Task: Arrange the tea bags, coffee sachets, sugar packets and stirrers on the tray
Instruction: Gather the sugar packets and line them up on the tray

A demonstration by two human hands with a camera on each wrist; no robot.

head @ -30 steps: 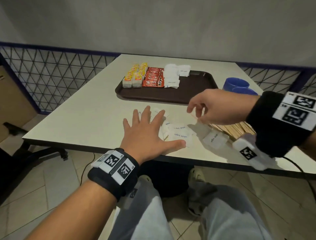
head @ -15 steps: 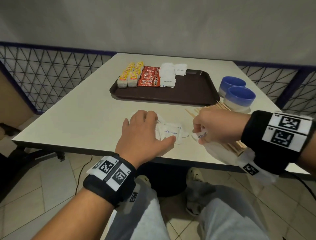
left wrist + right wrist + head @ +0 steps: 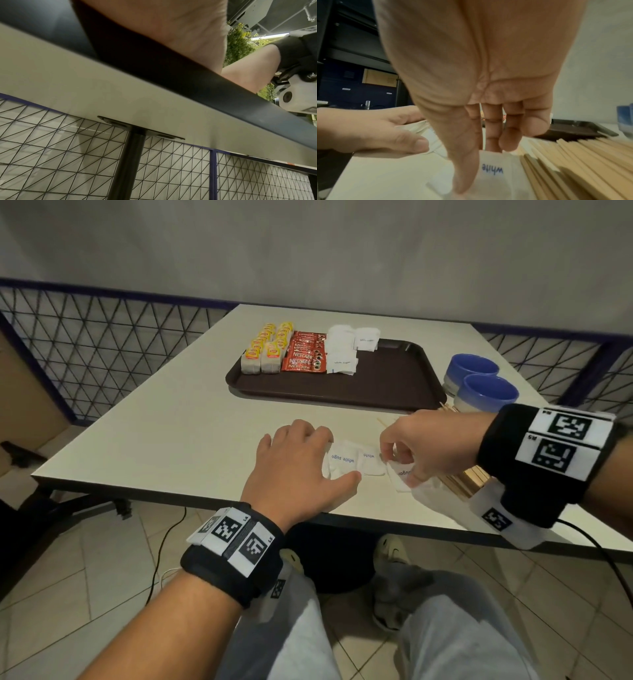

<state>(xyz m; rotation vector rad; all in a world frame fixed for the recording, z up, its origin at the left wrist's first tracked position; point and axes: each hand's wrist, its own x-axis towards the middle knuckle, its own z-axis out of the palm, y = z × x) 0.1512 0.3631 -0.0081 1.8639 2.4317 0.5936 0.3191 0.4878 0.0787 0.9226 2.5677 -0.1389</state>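
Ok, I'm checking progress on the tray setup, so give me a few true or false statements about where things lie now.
1. The yellow-tagged tea bags lie on the dark brown plastic tray. True.
2. The wooden stirrers are on the tray. False: they lie on the table by the right hand.
3. The left hand holds the red coffee sachets. False: it gathers loose white sugar packets; the sachets are on the tray.
4. Two blue-rimmed cups stand right of the tray. True.

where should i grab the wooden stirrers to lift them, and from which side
Probably pinch the wooden stirrers across the middle of the bundle, coming straight down from above. They lie flat on the table as a fanned stack of thin strips, so a grip across their width should keep them together. The right hand is nearest, though it now pinches a sugar packet.
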